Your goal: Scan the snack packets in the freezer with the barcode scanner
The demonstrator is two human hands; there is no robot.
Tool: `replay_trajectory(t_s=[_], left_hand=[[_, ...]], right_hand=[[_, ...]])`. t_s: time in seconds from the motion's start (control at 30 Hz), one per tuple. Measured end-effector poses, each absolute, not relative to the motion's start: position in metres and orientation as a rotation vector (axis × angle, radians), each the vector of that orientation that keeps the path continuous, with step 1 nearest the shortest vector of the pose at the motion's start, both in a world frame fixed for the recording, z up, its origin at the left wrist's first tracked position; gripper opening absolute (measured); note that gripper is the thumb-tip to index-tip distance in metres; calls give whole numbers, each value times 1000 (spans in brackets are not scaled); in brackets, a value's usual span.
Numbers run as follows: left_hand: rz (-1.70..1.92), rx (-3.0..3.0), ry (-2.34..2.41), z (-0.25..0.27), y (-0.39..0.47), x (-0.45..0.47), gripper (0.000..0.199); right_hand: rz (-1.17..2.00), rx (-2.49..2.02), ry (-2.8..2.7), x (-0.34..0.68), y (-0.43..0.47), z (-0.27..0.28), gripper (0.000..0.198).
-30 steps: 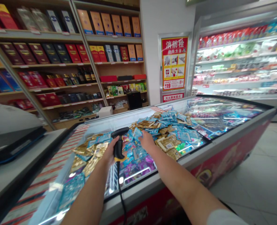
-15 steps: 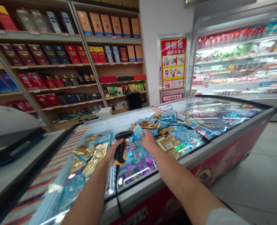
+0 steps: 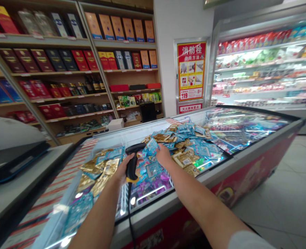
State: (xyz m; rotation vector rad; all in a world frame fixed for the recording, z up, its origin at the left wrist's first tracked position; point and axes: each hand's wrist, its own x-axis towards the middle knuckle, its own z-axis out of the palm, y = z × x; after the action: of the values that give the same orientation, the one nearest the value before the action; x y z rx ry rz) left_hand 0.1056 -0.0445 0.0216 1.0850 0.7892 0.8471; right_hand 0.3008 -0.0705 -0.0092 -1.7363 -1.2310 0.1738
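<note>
My left hand [image 3: 123, 168] is wrapped round the grip of a black and yellow barcode scanner [image 3: 131, 166], whose cord hangs down over the freezer's front edge. Pinched in my right hand [image 3: 163, 155] is a light blue packet [image 3: 151, 146], held up close to the scanner's head. Under and behind it, a heap of blue and gold packets [image 3: 186, 138] lies on the glass top of the chest freezer [image 3: 202, 188]. To the left of the scanner rests a smaller group of gold packets [image 3: 101, 173] mixed with blue ones.
At the left stands a counter [image 3: 36, 173] with a grey and black machine [image 3: 13, 148] on it. Wooden shelves [image 3: 96, 69] with boxed bottles line the wall behind. A lit, stocked refrigerator [image 3: 267, 65] is at the back right, beside a red poster [image 3: 191, 71].
The scanner in my left hand has shifted slightly left, away from the packet. My right hand and its packet have barely moved.
</note>
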Motion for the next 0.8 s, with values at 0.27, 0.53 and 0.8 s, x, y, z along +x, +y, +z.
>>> replay_trajectory(t_s=[0.27, 0.53, 0.8], left_hand=[[879, 1030, 766, 25, -46, 106, 31], [869, 1022, 683, 26, -49, 108, 29], [820, 999, 556, 22, -50, 111, 24]], right_hand=[[153, -1686, -1191, 299, -72, -5, 28], [169, -1706, -1731, 292, -77, -8, 27], [142, -1688, -1846, 291, -73, -14, 27]])
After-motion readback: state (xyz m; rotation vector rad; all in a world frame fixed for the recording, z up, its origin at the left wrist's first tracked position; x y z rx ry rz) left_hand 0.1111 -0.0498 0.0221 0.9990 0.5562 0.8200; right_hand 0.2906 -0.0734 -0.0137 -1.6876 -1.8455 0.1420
